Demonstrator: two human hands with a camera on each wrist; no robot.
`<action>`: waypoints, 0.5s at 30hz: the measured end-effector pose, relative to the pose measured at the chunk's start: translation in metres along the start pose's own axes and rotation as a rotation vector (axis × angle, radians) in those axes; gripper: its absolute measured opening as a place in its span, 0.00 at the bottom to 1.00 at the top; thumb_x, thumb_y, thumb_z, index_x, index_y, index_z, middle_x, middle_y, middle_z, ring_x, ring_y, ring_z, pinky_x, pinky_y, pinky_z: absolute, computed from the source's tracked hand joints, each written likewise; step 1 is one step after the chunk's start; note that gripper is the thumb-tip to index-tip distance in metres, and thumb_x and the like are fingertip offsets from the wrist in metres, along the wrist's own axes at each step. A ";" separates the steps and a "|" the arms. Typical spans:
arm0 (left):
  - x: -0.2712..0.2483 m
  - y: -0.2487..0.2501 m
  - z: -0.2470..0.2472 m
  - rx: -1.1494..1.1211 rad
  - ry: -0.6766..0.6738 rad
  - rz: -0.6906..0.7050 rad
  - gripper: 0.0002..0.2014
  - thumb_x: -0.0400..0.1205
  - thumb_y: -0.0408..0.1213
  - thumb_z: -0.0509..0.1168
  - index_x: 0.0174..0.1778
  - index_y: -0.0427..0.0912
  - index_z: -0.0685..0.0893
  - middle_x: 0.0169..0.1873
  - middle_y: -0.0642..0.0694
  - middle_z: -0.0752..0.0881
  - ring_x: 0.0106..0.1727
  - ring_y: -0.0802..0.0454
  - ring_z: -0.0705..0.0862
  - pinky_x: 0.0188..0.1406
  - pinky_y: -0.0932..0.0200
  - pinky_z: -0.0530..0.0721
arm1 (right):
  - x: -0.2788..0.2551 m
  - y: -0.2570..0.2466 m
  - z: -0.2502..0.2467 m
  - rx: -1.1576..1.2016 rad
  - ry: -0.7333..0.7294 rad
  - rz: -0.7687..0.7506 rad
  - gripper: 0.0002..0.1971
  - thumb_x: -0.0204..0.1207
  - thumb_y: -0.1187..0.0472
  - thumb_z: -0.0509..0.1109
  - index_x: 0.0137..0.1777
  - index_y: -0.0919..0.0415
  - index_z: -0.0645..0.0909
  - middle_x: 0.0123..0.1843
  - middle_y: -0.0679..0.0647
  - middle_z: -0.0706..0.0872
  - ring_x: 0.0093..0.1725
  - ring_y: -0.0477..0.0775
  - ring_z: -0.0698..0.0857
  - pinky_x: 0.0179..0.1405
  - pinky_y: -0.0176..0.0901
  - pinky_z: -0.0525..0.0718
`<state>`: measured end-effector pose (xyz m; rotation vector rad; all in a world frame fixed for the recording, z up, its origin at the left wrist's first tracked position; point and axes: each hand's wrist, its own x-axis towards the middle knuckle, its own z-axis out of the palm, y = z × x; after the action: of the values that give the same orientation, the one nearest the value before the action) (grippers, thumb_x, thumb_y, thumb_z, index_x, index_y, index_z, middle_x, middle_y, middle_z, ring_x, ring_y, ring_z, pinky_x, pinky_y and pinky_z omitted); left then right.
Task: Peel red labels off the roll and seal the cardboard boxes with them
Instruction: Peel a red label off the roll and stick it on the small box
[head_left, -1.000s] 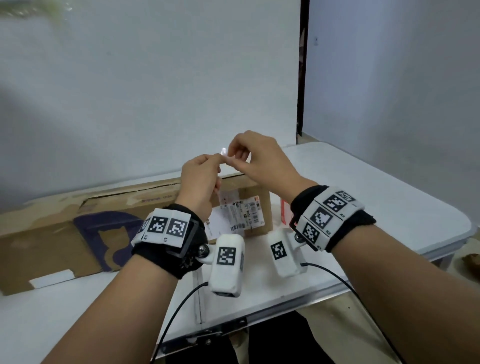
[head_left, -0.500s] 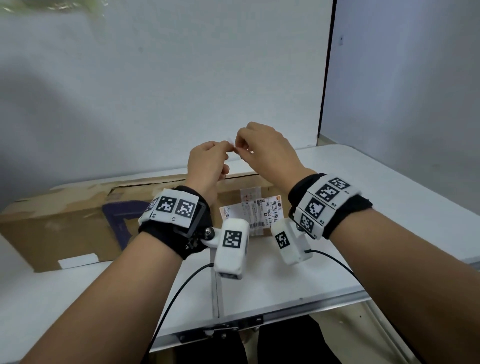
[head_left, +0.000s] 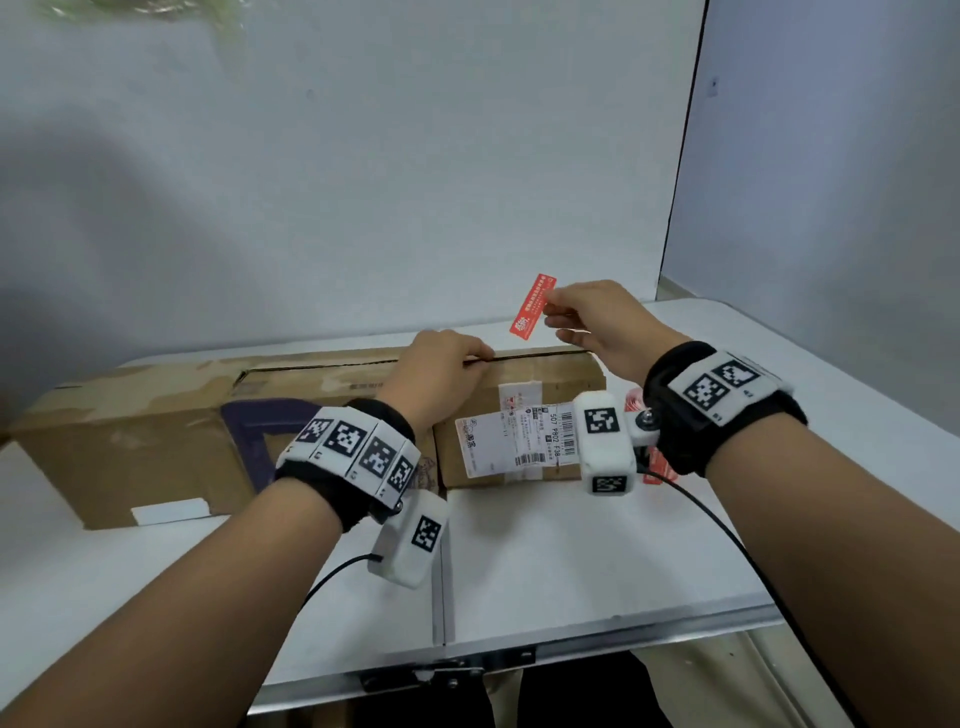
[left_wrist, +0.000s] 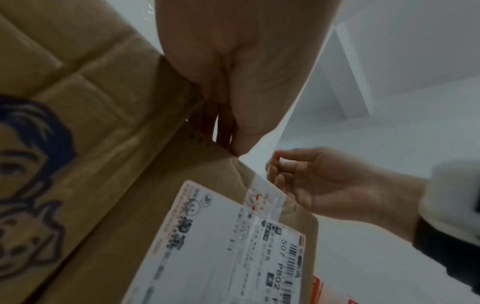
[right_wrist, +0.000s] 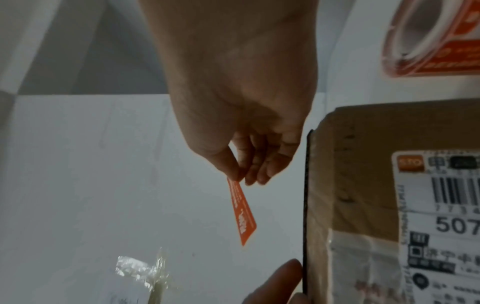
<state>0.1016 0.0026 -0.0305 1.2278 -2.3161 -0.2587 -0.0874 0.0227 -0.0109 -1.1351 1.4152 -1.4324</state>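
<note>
My right hand pinches one end of a peeled red label between thumb and fingers, in the air above the back right of a small cardboard box. In the right wrist view the label hangs from the fingertips beside the box's edge. My left hand rests on that box's top flaps at the seam, holding nothing. The box carries a white shipping label on its front. The red label roll lies on the table right of the box, mostly hidden behind my right wrist in the head view.
A long, larger cardboard box with a blue print stands to the left, touching the small one. Both sit on a white folding table against a white wall. A crumpled piece of clear tape shows in the right wrist view.
The hands were together in the air, fingertips meeting. Now they are apart: the left has come down onto the small box and the right holds the red label up to the right.
</note>
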 end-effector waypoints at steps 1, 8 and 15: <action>0.000 0.000 0.002 0.022 -0.004 0.018 0.14 0.83 0.38 0.61 0.61 0.47 0.87 0.61 0.47 0.88 0.63 0.48 0.82 0.60 0.61 0.75 | 0.000 0.002 0.000 0.067 -0.018 0.034 0.07 0.81 0.65 0.65 0.42 0.62 0.82 0.38 0.52 0.83 0.37 0.47 0.81 0.40 0.36 0.79; -0.005 0.004 0.009 0.216 -0.018 0.150 0.15 0.85 0.36 0.58 0.63 0.46 0.86 0.57 0.45 0.90 0.57 0.45 0.86 0.59 0.51 0.82 | 0.004 0.004 0.001 0.135 -0.155 0.034 0.06 0.79 0.65 0.66 0.43 0.64 0.82 0.35 0.53 0.81 0.34 0.47 0.81 0.38 0.36 0.81; -0.010 0.002 0.014 0.258 0.008 0.184 0.18 0.85 0.36 0.56 0.68 0.52 0.81 0.49 0.42 0.92 0.49 0.41 0.87 0.46 0.51 0.81 | 0.008 0.017 0.001 0.016 -0.132 0.018 0.06 0.78 0.66 0.67 0.41 0.64 0.83 0.34 0.54 0.82 0.33 0.47 0.81 0.38 0.36 0.81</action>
<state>0.0976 0.0113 -0.0455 1.1169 -2.4938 0.1125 -0.0889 0.0141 -0.0270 -1.1823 1.3161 -1.3291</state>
